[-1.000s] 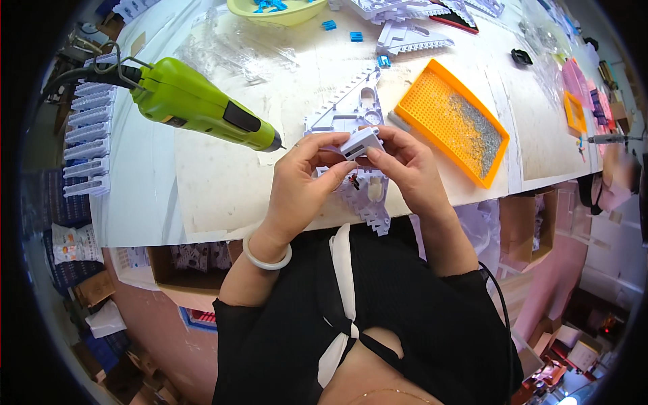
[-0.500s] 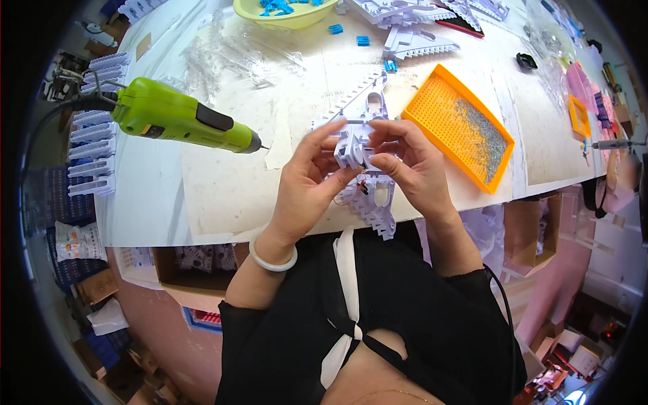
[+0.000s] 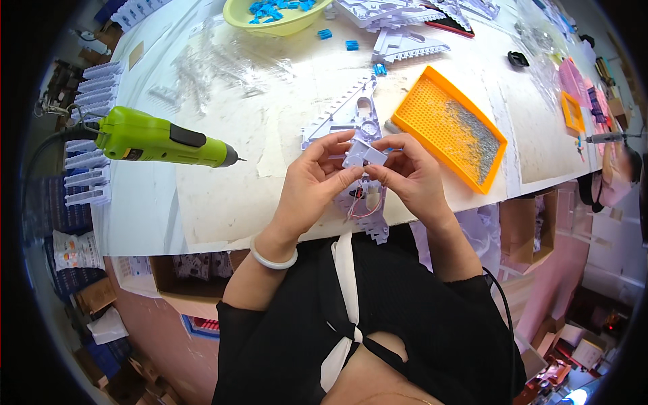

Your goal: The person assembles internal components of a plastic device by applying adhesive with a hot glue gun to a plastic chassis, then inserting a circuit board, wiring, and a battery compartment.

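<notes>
Left hand (image 3: 309, 187) and right hand (image 3: 417, 177) are meeting in front of the body, their thumbs and fingers closing narrowly on a small boxy white part (image 3: 356, 156) that they are holding between them over the desk (image 3: 219, 202). A pale bangle (image 3: 273, 262) is circling the left wrist. Beneath the hands, a larger white toothed frame (image 3: 331, 127) is lying on the desk, its near end reaching the edge; whether the held part is touching it, I cannot tell. Thin red and white wires (image 3: 365, 214) are looping over that near end. Just to the right, an orange tray (image 3: 420, 111) is lying at a slant, with small grey screws (image 3: 472, 138) gathering toward its right side. On the left, a green electric screwdriver (image 3: 152, 135) is pointing its bit rightward, well apart from the hands. Farther back, three small blue pieces (image 3: 352, 45) are lying scattered, clear plastic bags (image 3: 226, 64) are spreading at the left, more toothed white frames (image 3: 412, 46) are piling up, and a yellow bowl (image 3: 287, 25) is holding further blue pieces
</notes>
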Available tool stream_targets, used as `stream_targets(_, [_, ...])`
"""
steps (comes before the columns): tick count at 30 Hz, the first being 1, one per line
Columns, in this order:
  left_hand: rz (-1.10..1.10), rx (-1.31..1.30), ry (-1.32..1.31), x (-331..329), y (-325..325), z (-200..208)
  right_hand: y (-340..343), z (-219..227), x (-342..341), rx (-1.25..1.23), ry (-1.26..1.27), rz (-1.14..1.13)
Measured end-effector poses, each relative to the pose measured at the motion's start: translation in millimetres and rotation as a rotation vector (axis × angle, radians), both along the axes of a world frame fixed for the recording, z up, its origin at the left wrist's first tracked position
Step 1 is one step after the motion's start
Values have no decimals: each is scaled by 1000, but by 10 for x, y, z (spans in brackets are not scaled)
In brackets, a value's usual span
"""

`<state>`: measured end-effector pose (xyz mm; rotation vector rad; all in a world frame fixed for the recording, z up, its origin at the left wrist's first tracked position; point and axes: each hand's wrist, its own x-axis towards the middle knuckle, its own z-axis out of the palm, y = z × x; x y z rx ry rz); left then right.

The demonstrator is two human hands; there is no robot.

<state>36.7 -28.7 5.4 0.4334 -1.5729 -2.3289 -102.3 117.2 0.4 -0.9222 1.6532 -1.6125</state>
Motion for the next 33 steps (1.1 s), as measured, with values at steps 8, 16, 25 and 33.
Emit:
stream_targets(8, [77,-95,-35,-4,-157,-17,-138,-5,-204,-41,59,101])
stream_targets(16, [-159,-49,-74,71,-422,83,-286,211,-128,-73,463,359])
stream_targets(25, [-167,-42,-185,210,-245,91,-233,132,-59,-197,778,329])
stream_targets(33, [-139,-117,-144,153,-261,173,-243,116,-50,-123,682,240])
